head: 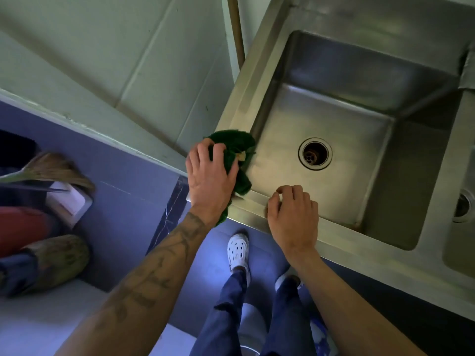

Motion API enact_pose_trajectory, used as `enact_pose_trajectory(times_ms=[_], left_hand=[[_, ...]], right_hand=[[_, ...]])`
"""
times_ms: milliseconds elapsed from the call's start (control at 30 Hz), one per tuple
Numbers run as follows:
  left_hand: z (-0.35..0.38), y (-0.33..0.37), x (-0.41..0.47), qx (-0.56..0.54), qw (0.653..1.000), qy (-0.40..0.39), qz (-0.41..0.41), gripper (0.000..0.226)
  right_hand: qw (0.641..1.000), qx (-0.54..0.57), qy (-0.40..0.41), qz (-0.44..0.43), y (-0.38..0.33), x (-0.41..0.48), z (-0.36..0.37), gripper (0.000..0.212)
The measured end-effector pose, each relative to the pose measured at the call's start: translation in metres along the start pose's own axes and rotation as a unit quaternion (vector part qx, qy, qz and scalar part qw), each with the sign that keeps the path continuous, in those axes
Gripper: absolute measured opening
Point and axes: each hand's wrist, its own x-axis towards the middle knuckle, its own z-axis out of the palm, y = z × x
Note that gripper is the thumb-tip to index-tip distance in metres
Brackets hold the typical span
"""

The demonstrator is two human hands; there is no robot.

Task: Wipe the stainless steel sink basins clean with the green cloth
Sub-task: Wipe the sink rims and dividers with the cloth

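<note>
basin [359,80]: drain [315,153] in the middle of its floor
cloth [237,145]: on basin's left rim, under left hand [209,178]
right hand [291,214]: on front rim, just right of cloth
second basin [460,240]: far right
brooms [51,168]: down on the floor, far left

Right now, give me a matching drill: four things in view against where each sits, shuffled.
1 green cloth
2 right hand
3 drain
4 broom

A middle of the basin floor
B far left, off the sink
C gripped by the left hand at the sink's left rim
D resting on the sink's front rim

Pairs: 1-C, 2-D, 3-A, 4-B
</note>
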Motion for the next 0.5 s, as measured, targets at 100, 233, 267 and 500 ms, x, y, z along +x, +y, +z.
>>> enact_pose_trajectory(times_ms=[100, 233, 267, 500], left_hand=[[-0.003, -0.009, -0.014, 0.019, 0.999, -0.002, 0.038, 0.038], [-0.003, -0.024, -0.024, 0.008, 0.997, -0.021, 0.068, 0.041], [0.001, -0.022, -0.014, 0.005, 0.997, -0.019, 0.07, 0.041], [0.029, 0.037, 0.096, -0.024, 0.996, -0.03, 0.079, 0.053]], right_hand=[[1.0, -0.002, -0.007, 0.002, 0.0, 0.0, 0.0, 0.03], [1.0, 0.001, 0.002, -0.003, -0.001, 0.0, -0.003, 0.028], [1.0, 0.001, 0.007, -0.003, -0.001, 0.0, -0.002, 0.028], [0.999, 0.012, 0.033, 0.005, 0.0, 0.001, 0.003, 0.029]])
